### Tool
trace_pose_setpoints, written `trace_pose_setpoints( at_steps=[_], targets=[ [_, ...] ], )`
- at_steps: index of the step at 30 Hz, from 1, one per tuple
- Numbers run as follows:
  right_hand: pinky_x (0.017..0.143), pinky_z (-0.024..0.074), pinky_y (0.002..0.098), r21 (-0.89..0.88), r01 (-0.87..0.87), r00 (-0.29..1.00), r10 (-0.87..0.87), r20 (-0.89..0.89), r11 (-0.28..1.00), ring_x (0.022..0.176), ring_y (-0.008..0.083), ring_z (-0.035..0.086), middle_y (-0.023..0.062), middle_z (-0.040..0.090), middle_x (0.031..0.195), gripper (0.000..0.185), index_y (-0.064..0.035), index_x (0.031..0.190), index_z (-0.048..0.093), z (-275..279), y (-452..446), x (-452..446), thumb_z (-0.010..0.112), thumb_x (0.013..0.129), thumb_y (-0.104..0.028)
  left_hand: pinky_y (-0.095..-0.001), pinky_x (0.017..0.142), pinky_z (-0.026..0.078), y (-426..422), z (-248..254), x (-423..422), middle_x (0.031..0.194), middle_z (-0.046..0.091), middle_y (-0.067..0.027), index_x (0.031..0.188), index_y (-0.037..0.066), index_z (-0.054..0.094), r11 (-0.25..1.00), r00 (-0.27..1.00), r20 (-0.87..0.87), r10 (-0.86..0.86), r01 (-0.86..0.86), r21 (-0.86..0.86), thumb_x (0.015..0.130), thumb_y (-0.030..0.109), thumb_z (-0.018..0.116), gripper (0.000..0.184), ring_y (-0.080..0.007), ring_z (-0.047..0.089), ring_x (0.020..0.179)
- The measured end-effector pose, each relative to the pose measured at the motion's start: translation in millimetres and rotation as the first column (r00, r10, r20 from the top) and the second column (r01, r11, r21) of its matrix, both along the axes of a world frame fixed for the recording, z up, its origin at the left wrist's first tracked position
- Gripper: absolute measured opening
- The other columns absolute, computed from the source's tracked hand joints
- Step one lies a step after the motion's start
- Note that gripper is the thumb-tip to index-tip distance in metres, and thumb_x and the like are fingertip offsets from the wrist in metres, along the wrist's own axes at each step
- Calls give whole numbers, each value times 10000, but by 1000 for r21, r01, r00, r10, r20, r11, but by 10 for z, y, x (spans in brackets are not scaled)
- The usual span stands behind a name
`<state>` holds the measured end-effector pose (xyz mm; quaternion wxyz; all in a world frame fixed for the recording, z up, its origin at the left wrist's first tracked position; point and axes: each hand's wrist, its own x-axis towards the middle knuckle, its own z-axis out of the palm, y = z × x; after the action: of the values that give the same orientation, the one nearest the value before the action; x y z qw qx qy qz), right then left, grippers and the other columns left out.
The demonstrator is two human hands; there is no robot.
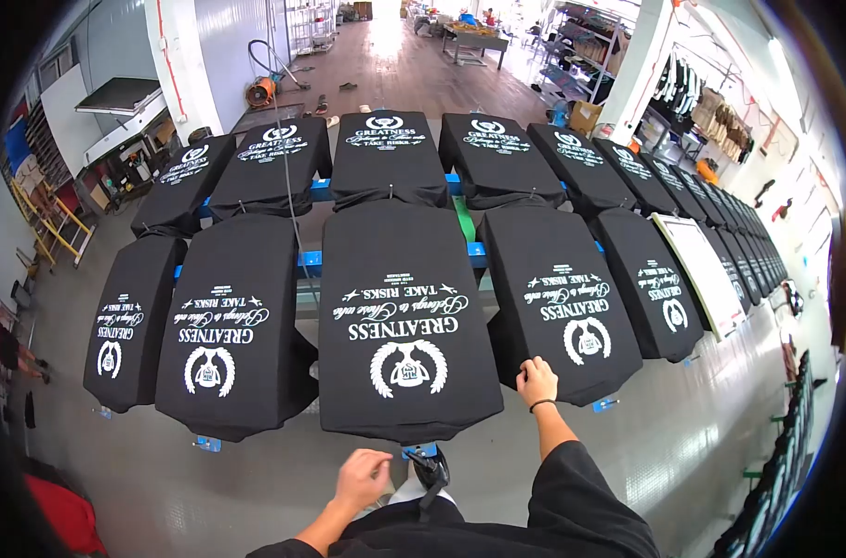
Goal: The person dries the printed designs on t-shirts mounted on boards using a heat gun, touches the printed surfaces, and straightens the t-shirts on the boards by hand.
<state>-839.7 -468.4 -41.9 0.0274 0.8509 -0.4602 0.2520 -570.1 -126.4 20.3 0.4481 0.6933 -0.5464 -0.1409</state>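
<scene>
Straight ahead, a black T-shirt (412,270) lies stretched over a board, its white print reading "GREATNESS" upside down from my side. My left hand (363,477) hangs just below its front edge, fingers loosely bent and nothing visible in them. My right hand (537,380) is at the lower left edge of the neighbouring black T-shirt (548,251), fingers curled down against the cloth. Exactly how much fabric they pinch is hidden. A dark band circles the right wrist.
More shirt-covered boards, such as a black shirt (232,307) on the left, run in two rows on blue brackets (310,262). A white-framed screen (700,270) stands among the boards at right. Farther off are an orange blower (260,91) and a work table (476,39).
</scene>
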Motion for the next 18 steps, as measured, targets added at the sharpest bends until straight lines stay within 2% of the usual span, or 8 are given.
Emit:
trace_pose_setpoints(
  at_steps=[3, 6, 9, 11, 12, 14, 16, 18],
  targets=[
    [622, 502, 424, 3, 17, 1000, -17, 5, 1000, 791, 277, 605, 59, 538, 838, 106, -127, 830, 583, 31, -8, 12, 646, 763, -73, -407, 784, 510, 153, -86, 422, 893, 668, -116, 900, 45, 673, 972, 964, 128, 235, -235, -17, 814, 25, 654, 90, -310, 628, 874],
    [635, 507, 434, 6, 35, 998, -35, 60, 999, 795, 293, 610, 74, 537, 862, 101, -120, 858, 591, 19, 11, 23, 629, 783, -62, -398, 799, 499, 271, -152, 896, 925, 668, -121, 909, 38, 653, 925, 895, 235, 378, -377, -52, 825, 17, 641, 87, -310, 622, 895],
    [628, 506, 432, 15, 44, 999, -45, 31, 999, 779, 295, 608, 75, 535, 856, 96, -117, 851, 593, 24, -3, 9, 627, 782, -60, -402, 787, 509, 189, -130, 1266, 931, 667, -117, 926, 34, 648, 946, 889, 325, 322, -318, -67, 820, 11, 636, 109, -312, 615, 888],
    [622, 505, 430, 19, 47, 998, -47, 29, 999, 767, 295, 608, 77, 534, 851, 86, -112, 836, 594, 5, 3, 1, 627, 778, -57, -397, 785, 524, 58, -195, 1460, 926, 667, -103, 925, 39, 648, 972, 912, 354, 209, -234, 31, 819, 15, 639, 110, -303, 619, 902],
    [622, 505, 430, 22, 48, 998, -48, 27, 999, 767, 295, 608, 77, 534, 851, 86, -112, 836, 594, -1, 12, 6, 627, 778, -57, -397, 785, 524, -3, -221, 1550, 926, 667, -103, 925, 39, 648, 972, 912, 354, 207, -234, 34, 819, 15, 639, 110, -303, 619, 902],
    [620, 506, 425, 7, 57, 998, -57, 17, 998, 764, 287, 607, 74, 532, 846, 75, -110, 815, 597, -8, -1, 7, 631, 771, -60, -396, 788, 538, -127, -321, 1713, 910, 664, -91, 931, 45, 654, 982, 893, 450, -5, -80, 170, 819, 24, 642, 115, -294, 622, 925],
    [618, 505, 423, 12, 63, 998, -63, 11, 998, 761, 281, 608, 70, 532, 845, 76, -112, 809, 597, -20, -11, 9, 635, 768, -60, -399, 790, 535, -164, -523, 1919, 877, 653, -83, 895, 67, 648, 979, 887, 458, -55, -41, 197, 794, 45, 650, 104, -281, 617, 930],
    [617, 505, 420, 18, 71, 997, -71, 4, 997, 759, 276, 608, 66, 531, 844, 77, -113, 803, 598, -42, -12, 3, 638, 765, -59, -387, 778, 516, -180, -575, 2065, 858, 649, -66, 848, 87, 637, 929, 731, 630, -264, 18, 369, 768, 69, 650, 83, -256, 608, 906]
  ],
)
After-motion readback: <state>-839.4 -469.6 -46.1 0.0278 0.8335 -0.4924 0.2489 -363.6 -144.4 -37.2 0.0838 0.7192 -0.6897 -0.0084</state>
